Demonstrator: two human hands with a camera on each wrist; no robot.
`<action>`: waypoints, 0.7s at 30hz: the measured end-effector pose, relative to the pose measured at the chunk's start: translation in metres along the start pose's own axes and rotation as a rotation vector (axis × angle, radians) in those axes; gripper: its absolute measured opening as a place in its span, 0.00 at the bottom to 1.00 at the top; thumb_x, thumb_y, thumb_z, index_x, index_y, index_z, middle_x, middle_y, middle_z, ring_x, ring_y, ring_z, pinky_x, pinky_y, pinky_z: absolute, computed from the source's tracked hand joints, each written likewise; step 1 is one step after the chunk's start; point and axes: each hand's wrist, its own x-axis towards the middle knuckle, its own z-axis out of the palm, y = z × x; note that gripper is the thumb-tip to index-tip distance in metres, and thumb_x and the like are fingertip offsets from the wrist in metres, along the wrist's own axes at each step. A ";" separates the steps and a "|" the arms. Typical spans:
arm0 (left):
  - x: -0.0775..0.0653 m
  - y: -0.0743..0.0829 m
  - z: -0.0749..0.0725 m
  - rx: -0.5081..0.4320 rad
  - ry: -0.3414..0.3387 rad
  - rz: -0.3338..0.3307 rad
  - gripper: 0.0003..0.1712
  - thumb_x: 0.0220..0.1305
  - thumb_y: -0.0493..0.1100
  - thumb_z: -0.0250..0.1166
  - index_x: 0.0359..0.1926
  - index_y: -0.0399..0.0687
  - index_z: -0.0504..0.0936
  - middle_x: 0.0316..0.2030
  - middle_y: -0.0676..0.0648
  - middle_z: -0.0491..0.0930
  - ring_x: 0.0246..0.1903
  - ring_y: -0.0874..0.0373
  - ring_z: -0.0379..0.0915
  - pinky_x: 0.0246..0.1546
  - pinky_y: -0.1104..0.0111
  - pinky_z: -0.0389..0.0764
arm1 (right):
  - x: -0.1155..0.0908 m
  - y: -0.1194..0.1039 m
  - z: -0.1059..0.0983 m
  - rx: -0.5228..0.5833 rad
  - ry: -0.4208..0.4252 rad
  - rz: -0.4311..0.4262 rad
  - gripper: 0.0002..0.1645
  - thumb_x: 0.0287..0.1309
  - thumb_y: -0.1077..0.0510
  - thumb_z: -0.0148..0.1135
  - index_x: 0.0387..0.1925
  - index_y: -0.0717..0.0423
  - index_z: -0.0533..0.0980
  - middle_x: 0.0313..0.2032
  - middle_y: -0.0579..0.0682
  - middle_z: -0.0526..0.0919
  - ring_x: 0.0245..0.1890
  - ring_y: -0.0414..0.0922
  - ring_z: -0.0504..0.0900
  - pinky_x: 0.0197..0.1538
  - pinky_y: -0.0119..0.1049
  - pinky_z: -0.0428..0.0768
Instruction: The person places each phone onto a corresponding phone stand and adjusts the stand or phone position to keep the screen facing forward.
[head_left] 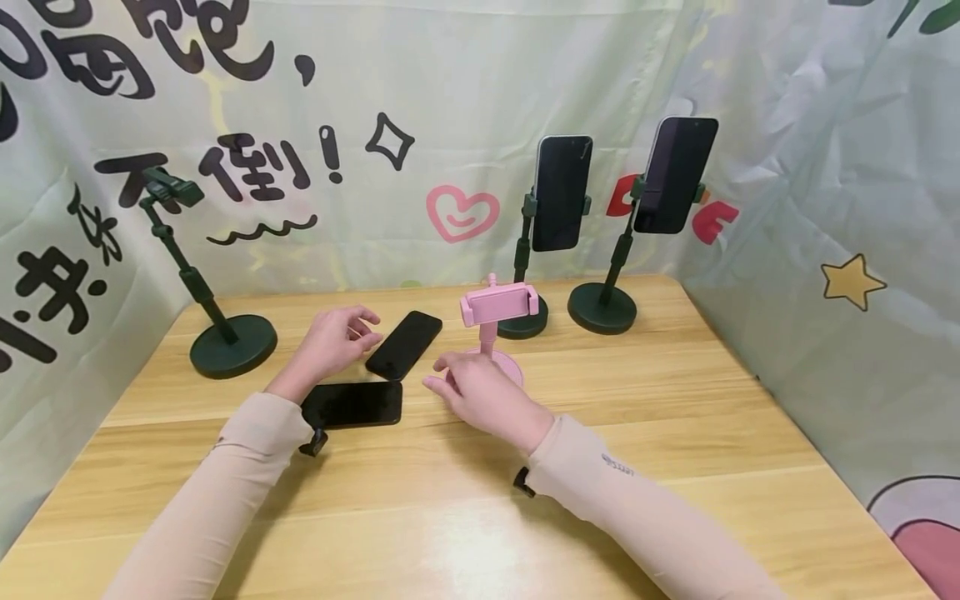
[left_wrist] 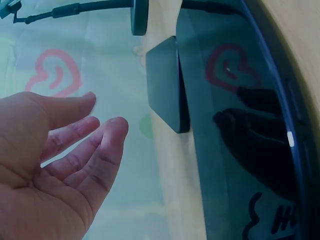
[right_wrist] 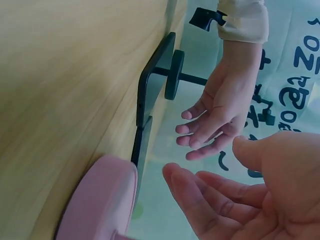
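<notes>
My left hand [head_left: 335,340] hovers with loosely bent fingers over two dark phones lying on the table. The farther phone [head_left: 405,345] lies slanted, just right of its fingertips; the nearer phone [head_left: 354,404] lies sideways below the wrist. In the left wrist view nothing sits between thumb and fingers of the left hand [left_wrist: 75,150]. My right hand [head_left: 487,392] is in front of a pink phone stand [head_left: 498,304], partly covering its round base. The right wrist view shows the right hand [right_wrist: 240,185] relaxed, holding nothing, beside the pink base [right_wrist: 107,200].
Two dark green stands at the back right hold phones upright, one phone [head_left: 561,193] and a second phone [head_left: 675,175]. At the left stands a green stand [head_left: 233,345] with a bare clamp. A printed cloth [head_left: 360,242] hangs behind the wooden table [head_left: 420,517].
</notes>
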 end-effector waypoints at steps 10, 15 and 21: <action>0.000 -0.009 0.007 0.058 -0.048 -0.005 0.13 0.73 0.38 0.70 0.53 0.36 0.88 0.41 0.40 0.92 0.43 0.45 0.88 0.51 0.48 0.85 | 0.036 -0.009 0.019 0.018 -0.024 0.110 0.22 0.80 0.49 0.61 0.57 0.65 0.82 0.34 0.51 0.90 0.30 0.38 0.84 0.37 0.29 0.82; -0.001 -0.013 0.008 0.066 -0.075 -0.041 0.14 0.74 0.39 0.68 0.54 0.34 0.88 0.46 0.37 0.92 0.49 0.41 0.88 0.56 0.46 0.85 | 0.054 -0.014 0.024 0.002 -0.063 0.206 0.26 0.79 0.46 0.61 0.60 0.64 0.82 0.42 0.54 0.92 0.38 0.43 0.89 0.46 0.35 0.87; 0.002 -0.017 0.008 0.102 -0.100 -0.049 0.14 0.74 0.39 0.67 0.54 0.34 0.88 0.45 0.37 0.91 0.49 0.40 0.86 0.56 0.46 0.84 | 0.073 -0.020 0.026 -0.048 -0.102 0.283 0.24 0.79 0.43 0.60 0.51 0.61 0.84 0.42 0.54 0.90 0.36 0.45 0.87 0.42 0.35 0.84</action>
